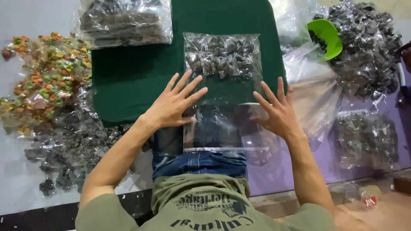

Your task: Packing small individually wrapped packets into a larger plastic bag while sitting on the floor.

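A clear plastic bag (222, 92) lies flat on the green mat (132, 72), dark lumps gathered in its far end. The left hand (173, 105) and right hand (278, 112) press on its empty near half, fingers (190, 87) spread wide, gripping nothing. A green scoop (326, 37) sits in a bigger bag of dark pieces (368, 47) to the right.

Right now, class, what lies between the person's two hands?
In the head view, a clear plastic bag lies flat between the left hand and right hand, dark pieces bunched at its far end.
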